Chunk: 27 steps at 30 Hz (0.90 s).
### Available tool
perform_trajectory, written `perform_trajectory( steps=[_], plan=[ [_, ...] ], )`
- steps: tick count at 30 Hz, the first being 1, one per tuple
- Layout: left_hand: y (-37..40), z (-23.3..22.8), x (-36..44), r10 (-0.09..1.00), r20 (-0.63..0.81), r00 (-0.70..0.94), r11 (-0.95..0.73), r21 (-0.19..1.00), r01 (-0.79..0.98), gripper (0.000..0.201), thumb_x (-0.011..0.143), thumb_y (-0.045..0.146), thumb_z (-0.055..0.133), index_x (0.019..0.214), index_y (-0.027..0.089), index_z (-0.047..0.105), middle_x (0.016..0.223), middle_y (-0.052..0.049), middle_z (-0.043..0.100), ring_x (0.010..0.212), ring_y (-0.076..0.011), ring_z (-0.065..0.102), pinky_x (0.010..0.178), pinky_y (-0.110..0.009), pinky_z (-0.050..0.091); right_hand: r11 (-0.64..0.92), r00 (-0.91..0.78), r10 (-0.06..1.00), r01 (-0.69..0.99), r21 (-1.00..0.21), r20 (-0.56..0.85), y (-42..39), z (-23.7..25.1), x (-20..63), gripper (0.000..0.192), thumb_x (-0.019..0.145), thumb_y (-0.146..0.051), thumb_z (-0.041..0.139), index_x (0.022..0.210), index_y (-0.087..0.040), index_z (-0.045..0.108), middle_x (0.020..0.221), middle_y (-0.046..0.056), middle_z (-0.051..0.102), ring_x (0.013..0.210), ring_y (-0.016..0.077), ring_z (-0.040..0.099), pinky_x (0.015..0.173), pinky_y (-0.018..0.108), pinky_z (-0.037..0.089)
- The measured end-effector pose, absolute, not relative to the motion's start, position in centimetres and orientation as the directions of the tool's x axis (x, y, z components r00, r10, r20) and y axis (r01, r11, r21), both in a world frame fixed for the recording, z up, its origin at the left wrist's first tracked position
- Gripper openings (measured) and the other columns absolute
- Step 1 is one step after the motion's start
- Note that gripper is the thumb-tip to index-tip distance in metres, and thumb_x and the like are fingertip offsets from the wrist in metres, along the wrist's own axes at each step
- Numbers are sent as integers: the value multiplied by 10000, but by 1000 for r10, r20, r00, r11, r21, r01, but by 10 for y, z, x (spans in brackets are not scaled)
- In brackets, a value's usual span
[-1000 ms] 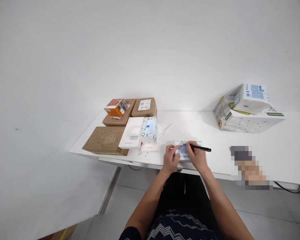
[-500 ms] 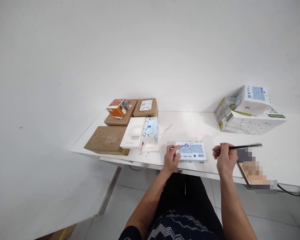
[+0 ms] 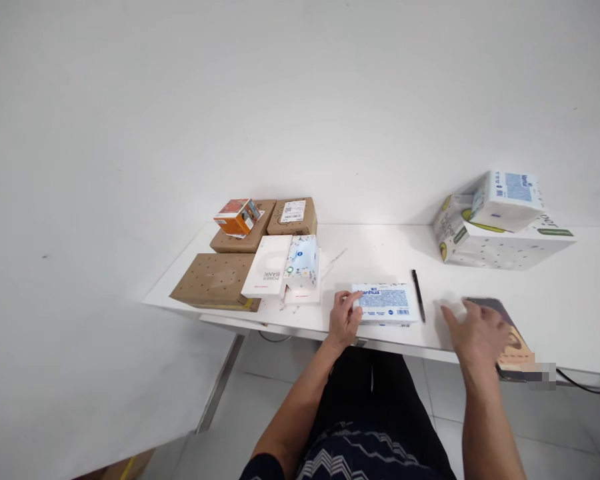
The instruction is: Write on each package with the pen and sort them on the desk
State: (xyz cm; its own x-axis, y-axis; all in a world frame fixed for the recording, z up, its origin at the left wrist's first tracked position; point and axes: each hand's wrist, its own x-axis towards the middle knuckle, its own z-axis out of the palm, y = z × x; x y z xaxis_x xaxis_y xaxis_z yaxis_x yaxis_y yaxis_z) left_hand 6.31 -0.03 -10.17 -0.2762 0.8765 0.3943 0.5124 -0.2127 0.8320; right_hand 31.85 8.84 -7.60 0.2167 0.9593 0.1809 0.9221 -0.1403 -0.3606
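My left hand (image 3: pixel 345 319) grips the left end of a white and blue tissue pack (image 3: pixel 387 304), which lies at the table's front edge with its printed side up. Just right of the pack, a black pen (image 3: pixel 419 295) lies on the table, pointing away from me. My right hand (image 3: pixel 480 333) has nothing in it, its fingers spread and slightly blurred. It is over the left part of a flat, book-like thing (image 3: pixel 515 350) with a dark and tan picture cover, part of which is hidden by the hand and by pixelation. Whether they touch I cannot tell.
On the white table (image 3: pixel 375 253), a white power bank box (image 3: pixel 267 267) and a floral tissue pack (image 3: pixel 301 257) sit at left beside brown cartons (image 3: pixel 215 280). An orange box (image 3: pixel 237 217) tops one carton. At right, another tissue pack (image 3: pixel 507 200) rests on an avocado-print box (image 3: pixel 510 247).
The pen has left my right hand and now lies beside the tissue pack. That hand has opened and moved right, over the book-like thing. My left hand stays on the pack.
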Motion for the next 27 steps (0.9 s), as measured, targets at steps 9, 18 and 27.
perform_trajectory(
  steps=[9,18,27],
  plan=[
    [1,-103,63,870,406,-280,-219,826,519,395,926,440,389,1206,224,564,1078,-73,470,683,-102,473,657,-280,471,-354,353,933,874,-334,-67,93,-73,374,767,719,-687,475,1267,-156,559,1306,287,472,1180,524,380,865,666,317],
    [1,-104,63,866,415,-280,-228,825,517,384,925,422,400,1204,218,568,1075,-72,472,691,-103,479,673,-284,474,-342,374,927,813,-471,-28,80,-69,384,699,616,-661,621,1149,-210,655,1197,205,609,1136,486,475,889,656,376],
    [1,-104,63,869,406,-283,-219,828,517,395,926,433,393,1211,219,563,1076,-73,475,706,-111,485,678,-290,476,-252,51,960,-285,-925,-277,47,-37,355,763,771,-736,329,1312,-236,528,1195,166,628,926,319,663,746,504,541]
  ],
)
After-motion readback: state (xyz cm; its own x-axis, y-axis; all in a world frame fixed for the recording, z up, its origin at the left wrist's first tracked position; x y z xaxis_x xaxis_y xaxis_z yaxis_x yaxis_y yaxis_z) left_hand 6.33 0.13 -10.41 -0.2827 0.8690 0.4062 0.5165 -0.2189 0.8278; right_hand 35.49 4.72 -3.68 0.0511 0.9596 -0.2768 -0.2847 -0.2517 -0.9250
